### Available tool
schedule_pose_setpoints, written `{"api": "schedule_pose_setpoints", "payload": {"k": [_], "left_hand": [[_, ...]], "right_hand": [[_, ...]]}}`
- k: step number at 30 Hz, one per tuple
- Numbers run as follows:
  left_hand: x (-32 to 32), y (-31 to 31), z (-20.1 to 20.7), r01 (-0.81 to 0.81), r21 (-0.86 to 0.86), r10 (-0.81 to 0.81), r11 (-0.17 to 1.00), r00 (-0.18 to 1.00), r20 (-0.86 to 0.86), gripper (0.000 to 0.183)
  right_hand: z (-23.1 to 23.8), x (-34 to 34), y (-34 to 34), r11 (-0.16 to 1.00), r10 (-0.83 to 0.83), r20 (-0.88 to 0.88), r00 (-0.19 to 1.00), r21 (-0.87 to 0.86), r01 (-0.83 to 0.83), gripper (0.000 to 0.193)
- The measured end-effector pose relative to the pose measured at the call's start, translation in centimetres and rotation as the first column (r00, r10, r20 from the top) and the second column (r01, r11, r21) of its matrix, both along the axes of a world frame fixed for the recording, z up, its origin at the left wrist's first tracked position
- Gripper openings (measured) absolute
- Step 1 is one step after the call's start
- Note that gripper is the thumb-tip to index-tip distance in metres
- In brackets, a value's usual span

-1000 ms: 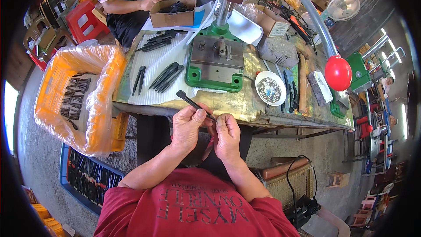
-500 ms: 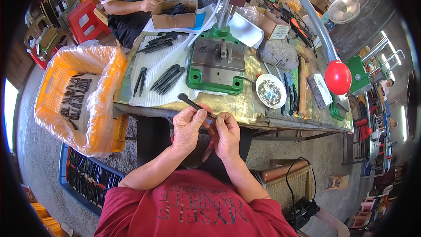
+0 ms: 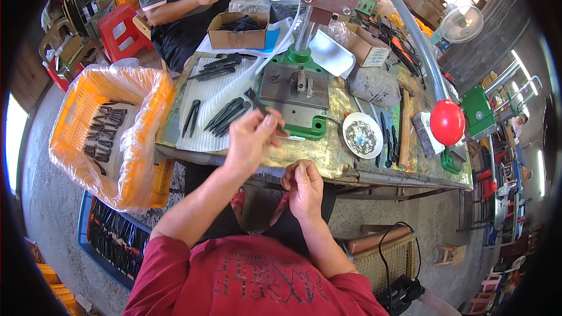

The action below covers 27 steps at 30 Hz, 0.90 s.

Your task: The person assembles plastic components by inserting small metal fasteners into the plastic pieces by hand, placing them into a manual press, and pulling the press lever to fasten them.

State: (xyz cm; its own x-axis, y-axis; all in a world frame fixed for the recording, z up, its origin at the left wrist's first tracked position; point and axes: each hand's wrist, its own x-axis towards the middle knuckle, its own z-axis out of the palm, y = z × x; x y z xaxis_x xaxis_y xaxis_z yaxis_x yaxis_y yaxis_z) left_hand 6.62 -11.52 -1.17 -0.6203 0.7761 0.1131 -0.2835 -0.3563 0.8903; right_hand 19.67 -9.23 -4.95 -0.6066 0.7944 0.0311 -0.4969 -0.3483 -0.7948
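Observation:
My left hand [image 3: 250,140] is closed on a slim black handle-like part [image 3: 250,93], which sticks up past the fingers near the press base's left edge. Below and to the right, my right hand [image 3: 304,188] has its thumb and fingers pressed together in front of the table edge; whatever it may hold is hidden. The green press [image 3: 319,124] with its grey metal plate stands just beyond my hands. Several similar black parts [image 3: 225,118] lie on white foam sheeting [image 3: 202,131] left of the press, with a pair [image 3: 191,118] farther left.
A white bowl [image 3: 378,151] of dark bits, a wooden-handled hammer [image 3: 404,131] and a red ball knob [image 3: 447,122] are at the right. A plastic-lined orange crate [image 3: 153,140] stands left. Across the table, a person [image 3: 175,6] works near a cardboard box [image 3: 234,38].
My left hand has moved up and away from my right, carrying the black part toward the press. My right hand has let go of that part and stays low by the table edge.

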Motion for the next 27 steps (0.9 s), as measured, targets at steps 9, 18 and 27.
{"api": "schedule_pose_setpoints", "payload": {"k": [9, 18, 27], "left_hand": [[-7.0, 9.0, 1.6, -0.117, -0.051, 0.085, 0.992, 0.9, -0.427, 0.016], [-7.3, 11.6, 1.2, -0.217, -0.157, 0.11, 0.963, 0.856, -0.505, 0.014], [-6.9, 11.8, 1.5, -0.226, -0.163, 0.115, 0.96, 0.854, -0.508, 0.015]], "right_hand": [[-0.7, 1.5, 0.2, 0.998, 0.016, 0.016, 1.0, 0.062, -0.017, 0.012], [-1.8, 1.8, 0.5, 0.999, 0.001, 0.007, 1.0, 0.039, -0.001, 0.013], [-1.9, 2.0, 0.6, 0.999, -0.003, 0.013, 1.0, 0.039, 0.003, 0.014]]}}
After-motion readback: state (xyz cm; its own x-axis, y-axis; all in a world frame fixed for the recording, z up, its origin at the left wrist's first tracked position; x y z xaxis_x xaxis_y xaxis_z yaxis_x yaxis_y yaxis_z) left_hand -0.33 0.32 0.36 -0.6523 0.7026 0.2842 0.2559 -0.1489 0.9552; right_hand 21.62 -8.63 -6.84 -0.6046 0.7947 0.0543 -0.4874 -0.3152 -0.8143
